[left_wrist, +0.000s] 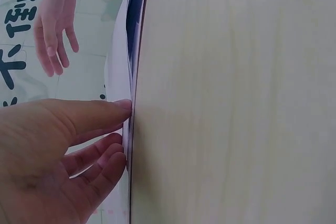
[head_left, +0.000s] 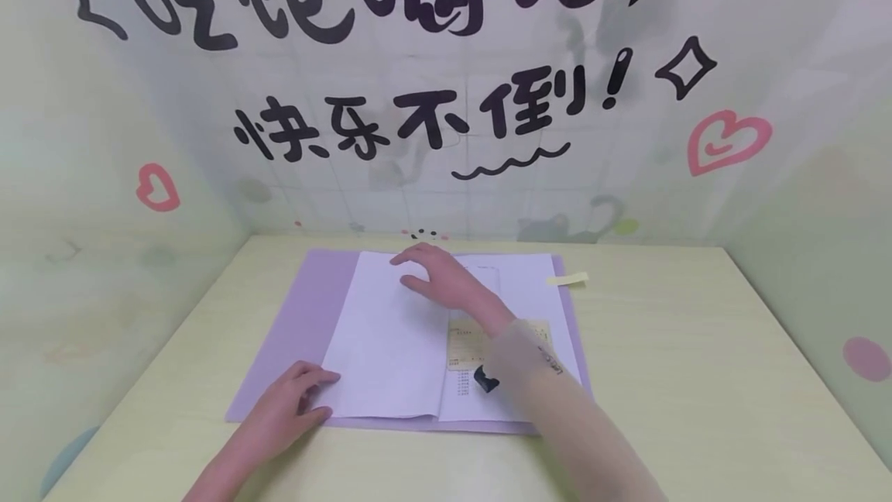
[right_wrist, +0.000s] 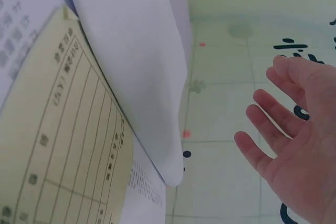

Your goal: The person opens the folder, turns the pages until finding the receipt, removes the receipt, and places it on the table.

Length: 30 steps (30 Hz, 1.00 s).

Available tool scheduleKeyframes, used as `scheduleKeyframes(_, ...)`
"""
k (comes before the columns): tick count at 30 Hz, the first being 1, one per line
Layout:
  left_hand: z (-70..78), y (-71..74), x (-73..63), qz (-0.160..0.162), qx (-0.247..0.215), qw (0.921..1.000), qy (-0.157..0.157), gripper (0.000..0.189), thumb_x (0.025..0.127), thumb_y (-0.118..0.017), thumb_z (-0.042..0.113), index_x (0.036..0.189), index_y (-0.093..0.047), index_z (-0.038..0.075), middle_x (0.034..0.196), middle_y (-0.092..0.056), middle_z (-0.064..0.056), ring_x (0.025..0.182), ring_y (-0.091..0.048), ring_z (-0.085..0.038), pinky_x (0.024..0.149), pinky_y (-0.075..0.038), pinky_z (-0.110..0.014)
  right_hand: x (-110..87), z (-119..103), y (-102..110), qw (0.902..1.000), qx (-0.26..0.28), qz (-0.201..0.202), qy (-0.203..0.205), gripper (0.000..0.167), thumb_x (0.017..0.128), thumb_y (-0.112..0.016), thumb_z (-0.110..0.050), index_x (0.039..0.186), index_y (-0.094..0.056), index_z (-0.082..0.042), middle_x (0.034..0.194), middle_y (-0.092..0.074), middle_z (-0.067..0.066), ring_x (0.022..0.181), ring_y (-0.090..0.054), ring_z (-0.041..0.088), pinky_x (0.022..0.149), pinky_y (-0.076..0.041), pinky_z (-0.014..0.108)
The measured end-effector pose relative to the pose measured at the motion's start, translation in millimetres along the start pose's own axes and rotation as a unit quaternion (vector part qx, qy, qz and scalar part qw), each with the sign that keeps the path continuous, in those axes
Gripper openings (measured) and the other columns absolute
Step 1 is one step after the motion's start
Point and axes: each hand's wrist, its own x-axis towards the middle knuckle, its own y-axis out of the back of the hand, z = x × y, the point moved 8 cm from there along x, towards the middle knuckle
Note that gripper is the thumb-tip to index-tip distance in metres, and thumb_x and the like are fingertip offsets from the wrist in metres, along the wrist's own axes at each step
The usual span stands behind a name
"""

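Note:
A purple folder (head_left: 296, 331) lies open on the table, with a blank white sheet (head_left: 386, 347) turned over its left side. My left hand (head_left: 286, 409) rests at that sheet's lower left corner, thumb and fingertips touching the paper, as the left wrist view shows close up. Above the top of the sheet, my right hand (head_left: 442, 277) hovers with loosely bent fingers; nothing is in it in the right wrist view. A yellowish printed form (right_wrist: 73, 129) lies on the printed white pages at the right side, partly hidden by the right forearm in the head view.
A pale yellow paper tab (head_left: 571, 280) sticks out past the folder's upper right edge. By the right sleeve (head_left: 550, 386) is a small black object (head_left: 485, 379). Behind the wooden table (head_left: 690, 378) hangs a pale printed backdrop (head_left: 390, 200) with lettering, with similar walls at both sides.

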Motion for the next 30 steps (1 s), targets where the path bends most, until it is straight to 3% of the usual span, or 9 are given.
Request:
scheduleKeyframes(5, -1.1, -0.9, -0.9, -0.005, 0.001, 1.0000, 0.005, 0.039, 0.074, -0.082, 0.005, 0.111, -0.071, 0.011, 0.107, -0.061, 0.001, 0.081, -0.048, -0.001, 0.070, -0.048, -0.020, -23.7, 11.1, 17.5, 0.9982, 0.044, 0.032, -0.027, 0.037, 0.099, -0.060, -0.024, 0.136, -0.057, -0.020, 0.142, -0.056, -0.002, 0.133, -0.050, 0.020, 0.113, -0.043, 0.040)
scheduleKeyframes(12, -3.0, -1.4, -0.7, -0.013, -0.003, 0.9997, 0.019, 0.040, 0.075, -0.082, 0.006, 0.113, -0.071, 0.013, 0.109, -0.062, 0.001, 0.085, -0.050, -0.004, 0.073, -0.050, -0.020, -55.0, 26.4, 33.2, 0.9966, 0.044, 0.062, -0.031, 0.036, 0.099, -0.060, -0.021, 0.135, -0.058, -0.018, 0.139, -0.058, 0.002, 0.128, -0.056, 0.024, 0.105, -0.049, 0.041)
scheduleKeyframes(21, -4.6, -3.4, 0.3, -0.012, -0.003, 0.9998, 0.017, 0.040, 0.075, -0.083, 0.007, 0.112, -0.071, 0.014, 0.108, -0.061, 0.003, 0.082, -0.047, -0.002, 0.069, -0.047, -0.019, -93.1, 59.0, 34.3, 0.9965, 0.037, 0.034, -0.066, 0.041, 0.098, -0.061, -0.020, 0.138, -0.055, -0.013, 0.140, -0.057, 0.005, 0.126, -0.056, 0.026, 0.105, -0.049, 0.045)
scheduleKeyframes(30, -4.6, -3.2, 1.6, -0.005, -0.003, 1.0000, 0.006, 0.040, 0.074, -0.083, 0.007, 0.111, -0.071, 0.014, 0.107, -0.061, 0.004, 0.082, -0.047, -0.001, 0.069, -0.047, -0.019, -122.6, 75.7, 39.5, 0.9951, 0.038, 0.044, -0.079, 0.044, 0.095, -0.064, -0.017, 0.137, -0.055, -0.009, 0.136, -0.060, 0.010, 0.123, -0.057, 0.030, 0.099, -0.052, 0.047)
